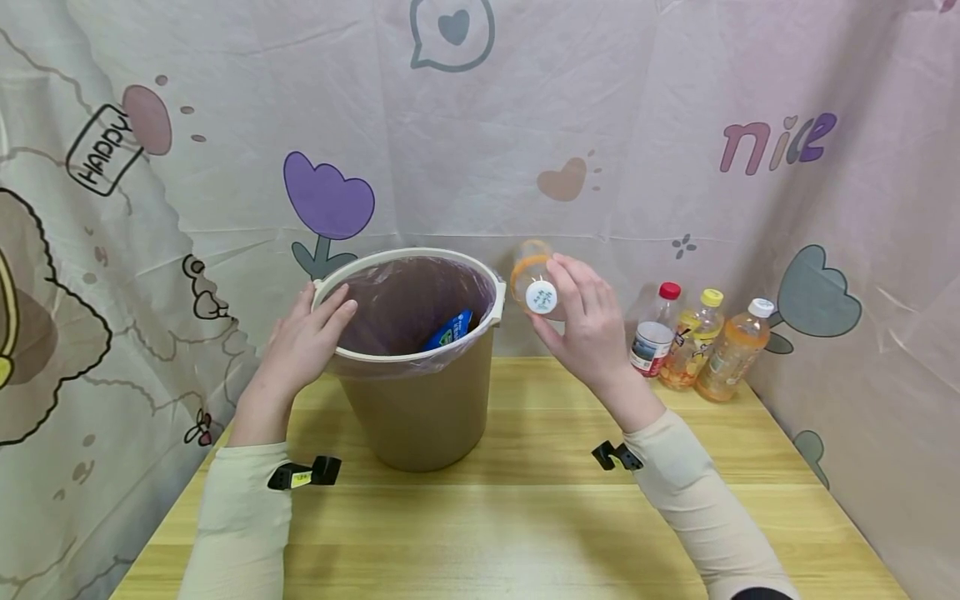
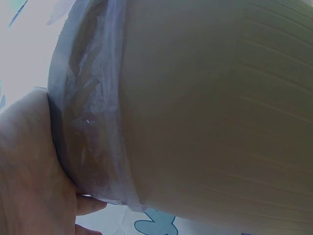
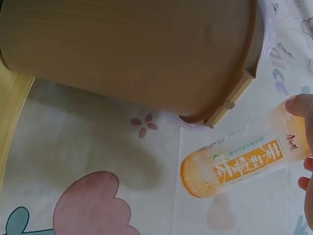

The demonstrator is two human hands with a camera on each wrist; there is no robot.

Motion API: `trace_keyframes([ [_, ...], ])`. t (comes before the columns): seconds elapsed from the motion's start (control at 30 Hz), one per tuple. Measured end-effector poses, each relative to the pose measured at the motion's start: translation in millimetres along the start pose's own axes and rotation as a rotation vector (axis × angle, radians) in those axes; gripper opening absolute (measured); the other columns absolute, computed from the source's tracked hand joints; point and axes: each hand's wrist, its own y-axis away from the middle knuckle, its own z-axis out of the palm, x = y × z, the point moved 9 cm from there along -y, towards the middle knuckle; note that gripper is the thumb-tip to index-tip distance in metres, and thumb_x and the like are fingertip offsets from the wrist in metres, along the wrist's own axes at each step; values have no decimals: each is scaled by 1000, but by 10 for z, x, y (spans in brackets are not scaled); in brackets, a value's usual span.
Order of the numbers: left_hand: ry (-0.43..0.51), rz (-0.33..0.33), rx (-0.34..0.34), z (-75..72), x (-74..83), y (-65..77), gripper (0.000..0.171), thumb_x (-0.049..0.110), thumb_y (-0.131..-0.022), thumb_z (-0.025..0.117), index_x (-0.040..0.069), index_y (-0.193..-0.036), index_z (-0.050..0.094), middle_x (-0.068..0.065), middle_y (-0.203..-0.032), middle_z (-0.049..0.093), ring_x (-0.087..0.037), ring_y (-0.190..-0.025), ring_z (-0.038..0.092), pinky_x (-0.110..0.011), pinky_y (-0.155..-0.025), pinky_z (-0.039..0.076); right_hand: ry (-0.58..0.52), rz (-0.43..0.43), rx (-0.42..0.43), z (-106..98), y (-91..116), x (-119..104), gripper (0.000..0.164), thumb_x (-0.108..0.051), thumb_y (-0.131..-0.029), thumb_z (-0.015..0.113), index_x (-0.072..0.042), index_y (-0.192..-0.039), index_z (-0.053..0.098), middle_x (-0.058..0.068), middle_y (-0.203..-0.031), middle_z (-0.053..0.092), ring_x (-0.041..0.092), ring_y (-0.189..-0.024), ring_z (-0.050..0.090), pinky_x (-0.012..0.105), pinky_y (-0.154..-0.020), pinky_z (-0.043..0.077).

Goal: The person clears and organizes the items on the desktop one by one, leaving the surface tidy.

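Observation:
My left hand (image 1: 309, 337) rests on the near-left rim of a brown trash bin (image 1: 420, 408), fingers extended over the edge. In the left wrist view, the hand (image 2: 34, 161) lies against the rim, its fingertips showing past it. My right hand (image 1: 588, 321) holds a plastic drink bottle (image 1: 529, 271) just right of the bin's rim, its white cap facing the head camera. The right wrist view shows this bottle (image 3: 239, 159) with an orange label and its base directed away from the hand. A clear liner covers the bin's mouth, and a blue packet (image 1: 450, 329) lies inside.
At the table's back right stand a red-capped bottle (image 1: 656, 329), a yellow-capped bottle (image 1: 692, 340) and a white-capped bottle (image 1: 735, 352). The bin stands on a wooden table (image 1: 480, 542). A printed cloth (image 1: 450, 150) hangs behind and at both sides.

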Motion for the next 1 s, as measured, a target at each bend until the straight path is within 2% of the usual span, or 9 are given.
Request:
trace_keyframes([
  [0.27,-1,-4,2,1,-8,6,72,65,-99,17,21,-157,21,-24,-163,-7,-50,-148,-1,-76,-111,1,-19,-59,46,18,-63,-114,62,-14,-77,80,2,-130,51,21,-131,58,35,-121,56,43,-104,47],
  [0.5,-1,-7,-3,5,-14,3,73,65,-99,17,21,-157,20,-23,-163,-8,-49,-149,-2,-76,-111,1,-86,-68,81,27,-109,-203,55,-18,-84,74,3,-129,52,21,-131,58,35,-123,56,43,-106,46],
  [0.77,-2,-9,-10,5,-2,-1,73,66,-99,17,22,-157,20,-21,-163,-9,-47,-149,-3,-76,-111,1,-147,-105,82,70,-149,-330,49,-19,-88,71,3,-128,53,21,-130,60,35,-124,57,45,-103,47],
  [1.0,-1,-9,-10,3,0,0,73,66,-99,17,22,-157,20,-22,-163,-9,-49,-149,-2,-75,-111,1,-181,-144,40,128,-140,-409,54,-18,-84,75,3,-129,53,20,-130,60,33,-123,58,43,-103,48],
])
